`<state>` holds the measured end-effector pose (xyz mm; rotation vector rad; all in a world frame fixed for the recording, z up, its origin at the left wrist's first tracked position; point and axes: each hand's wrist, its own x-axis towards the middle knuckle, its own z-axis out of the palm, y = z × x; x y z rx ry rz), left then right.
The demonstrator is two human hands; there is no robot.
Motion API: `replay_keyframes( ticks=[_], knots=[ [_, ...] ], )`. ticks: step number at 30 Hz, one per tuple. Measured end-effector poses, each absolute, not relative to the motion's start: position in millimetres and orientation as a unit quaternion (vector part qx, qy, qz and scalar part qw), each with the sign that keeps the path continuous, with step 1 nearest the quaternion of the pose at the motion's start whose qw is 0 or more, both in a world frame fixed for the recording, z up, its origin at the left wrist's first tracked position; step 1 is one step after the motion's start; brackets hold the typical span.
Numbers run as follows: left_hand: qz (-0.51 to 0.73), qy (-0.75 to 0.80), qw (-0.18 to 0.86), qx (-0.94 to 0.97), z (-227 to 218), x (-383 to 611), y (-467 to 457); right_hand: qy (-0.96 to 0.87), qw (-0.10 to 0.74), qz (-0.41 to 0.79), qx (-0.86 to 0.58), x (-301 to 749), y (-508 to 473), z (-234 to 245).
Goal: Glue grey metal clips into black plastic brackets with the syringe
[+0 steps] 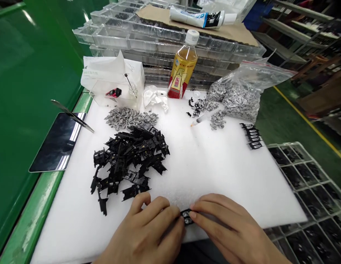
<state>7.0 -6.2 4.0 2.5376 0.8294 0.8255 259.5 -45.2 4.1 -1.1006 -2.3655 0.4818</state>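
We have a small black plastic part (187, 217) between both hands at the near edge of the white tabletop (211, 168). The fingers of our left hand (149, 231) pinch narrowly at its left end, their tips partly hidden; those of our right hand (233, 225) close on its right end. Light, shiny inserts show in the part, so we judge the step in hand to be seating or pressing them into place. The next move seems to call for steady, even pressure from both sides, with the part kept level. A short row of black parts (252, 136) lies at the right; loose black frames (132, 154) are heaped to the left, grey pieces (126, 118) behind them. The syringe (206, 116) lies beyond our reach, untouched.
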Motion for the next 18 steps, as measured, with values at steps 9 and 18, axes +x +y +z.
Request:
replay_keyframes(
  ticks=[9,18],
  knots=[
    [0.279,0.297,0.164,0.898,1,9,-5,-0.874,0.229,0.168,-0.395,256,-38,9],
    [0.285,0.273,0.165,0.904,0,3,-3,-0.837,0.279,0.160,-0.443,258,-50,-1]
  ],
)
